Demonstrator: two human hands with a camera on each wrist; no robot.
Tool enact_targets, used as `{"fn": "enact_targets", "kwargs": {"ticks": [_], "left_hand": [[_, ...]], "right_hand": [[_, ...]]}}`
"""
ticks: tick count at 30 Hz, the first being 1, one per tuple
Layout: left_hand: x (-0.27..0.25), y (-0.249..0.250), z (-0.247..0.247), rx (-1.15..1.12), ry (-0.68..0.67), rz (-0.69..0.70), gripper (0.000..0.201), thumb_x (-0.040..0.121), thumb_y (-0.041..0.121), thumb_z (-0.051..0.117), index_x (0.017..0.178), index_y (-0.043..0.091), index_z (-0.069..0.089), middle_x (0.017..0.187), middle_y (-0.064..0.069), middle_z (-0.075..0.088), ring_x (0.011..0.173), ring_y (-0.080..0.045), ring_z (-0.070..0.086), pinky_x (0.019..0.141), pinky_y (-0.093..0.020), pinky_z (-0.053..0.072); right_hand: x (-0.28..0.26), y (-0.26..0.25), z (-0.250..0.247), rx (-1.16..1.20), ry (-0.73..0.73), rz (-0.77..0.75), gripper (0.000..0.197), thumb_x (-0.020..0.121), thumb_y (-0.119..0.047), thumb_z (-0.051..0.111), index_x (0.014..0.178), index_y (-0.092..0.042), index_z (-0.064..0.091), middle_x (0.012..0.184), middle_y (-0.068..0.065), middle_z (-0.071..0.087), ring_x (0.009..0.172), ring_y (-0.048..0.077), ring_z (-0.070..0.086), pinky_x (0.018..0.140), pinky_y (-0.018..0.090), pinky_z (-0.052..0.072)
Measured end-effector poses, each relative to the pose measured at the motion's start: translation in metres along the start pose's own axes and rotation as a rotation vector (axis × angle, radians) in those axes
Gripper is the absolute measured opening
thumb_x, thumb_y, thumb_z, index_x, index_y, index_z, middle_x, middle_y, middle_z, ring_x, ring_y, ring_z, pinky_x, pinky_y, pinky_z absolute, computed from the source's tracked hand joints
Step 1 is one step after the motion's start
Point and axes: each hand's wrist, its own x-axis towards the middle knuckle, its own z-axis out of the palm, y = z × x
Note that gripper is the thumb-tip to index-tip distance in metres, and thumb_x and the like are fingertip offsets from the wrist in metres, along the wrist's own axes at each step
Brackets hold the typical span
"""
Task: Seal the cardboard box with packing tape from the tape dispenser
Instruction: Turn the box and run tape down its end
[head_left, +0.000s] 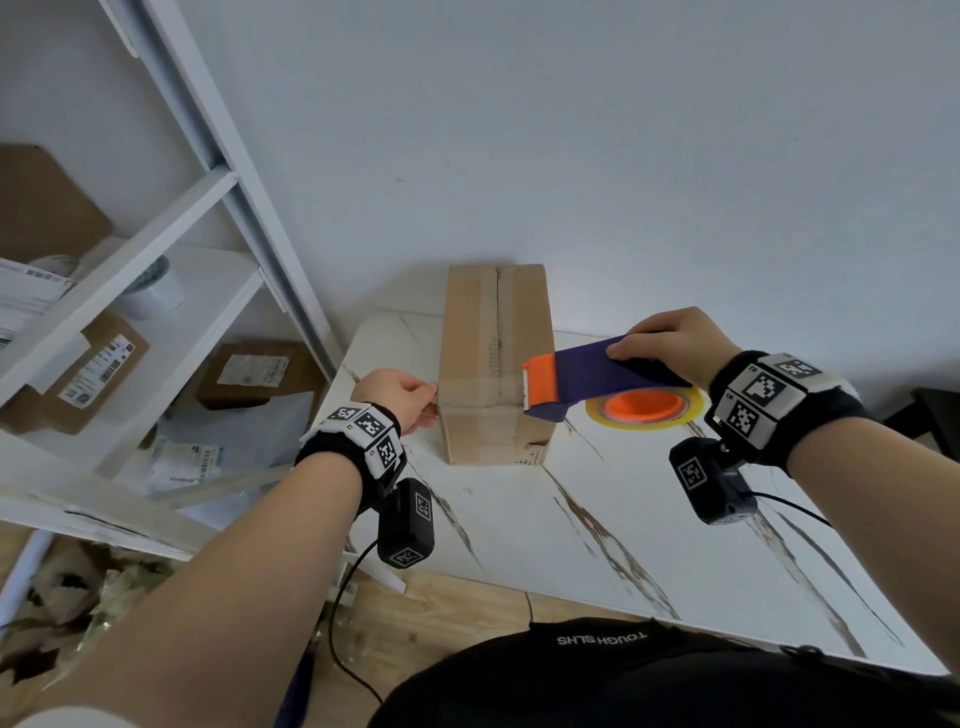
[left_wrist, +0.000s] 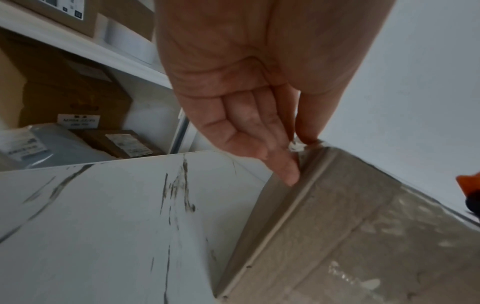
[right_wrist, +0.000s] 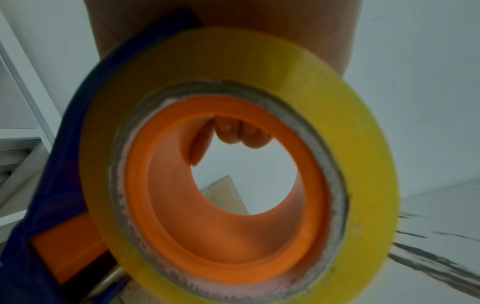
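A long cardboard box (head_left: 493, 332) lies on the white marble table (head_left: 649, 545), its top seam running away from me. A strip of clear tape (head_left: 475, 388) crosses the box's near end. My left hand (head_left: 408, 397) is at the box's upper left edge; in the left wrist view its thumb and fingers (left_wrist: 272, 144) pinch the tape end (left_wrist: 296, 146) against the box (left_wrist: 363, 236). My right hand (head_left: 672, 340) grips the purple tape dispenser (head_left: 602, 376), whose orange cutter head (head_left: 540, 379) sits on the box's right top edge. The yellow tape roll (right_wrist: 363, 164) fills the right wrist view.
A white shelf unit (head_left: 171, 291) with labelled parcels (head_left: 98, 369) stands close to the table's left side. A white wall rises right behind the box. Bare tabletop (right_wrist: 428, 226) lies to the right and front. Camera cables hang off my wrists near the table's front edge.
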Motion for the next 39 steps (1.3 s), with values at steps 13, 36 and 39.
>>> {"fn": "enact_targets", "kwargs": {"ticks": [13,36,39], "left_hand": [[-0.016,0.015,0.010,0.380,0.156,0.145,0.035,0.089,0.025,0.055,0.123,0.015,0.057,0.115,-0.006,0.067,0.108,-0.024,0.060,0.095,-0.034,0.047],[-0.045,0.016,0.055,0.891,-0.110,0.705,0.067,0.091,0.017,0.046,0.148,0.020,0.012,0.157,0.001,0.016,0.143,-0.018,0.022,0.120,-0.034,0.015],[-0.046,0.014,0.061,0.925,-0.053,0.675,0.066,0.090,0.022,0.048,0.147,0.019,0.016,0.154,0.001,0.022,0.139,-0.021,0.028,0.116,-0.035,0.023]], "right_hand": [[0.001,-0.001,0.005,-0.026,0.019,-0.005,0.013,0.074,-0.021,0.073,0.079,-0.009,0.069,0.075,0.005,0.061,0.074,0.019,0.055,0.069,0.029,0.045],[0.003,0.006,0.003,-0.049,0.002,-0.035,0.015,0.077,-0.023,0.072,0.083,-0.009,0.069,0.069,0.000,0.059,0.069,0.015,0.054,0.066,0.026,0.045],[0.001,0.011,0.002,-0.023,0.008,-0.048,0.012,0.078,-0.021,0.072,0.083,-0.011,0.068,0.067,-0.003,0.057,0.068,0.014,0.053,0.062,0.022,0.044]]}}
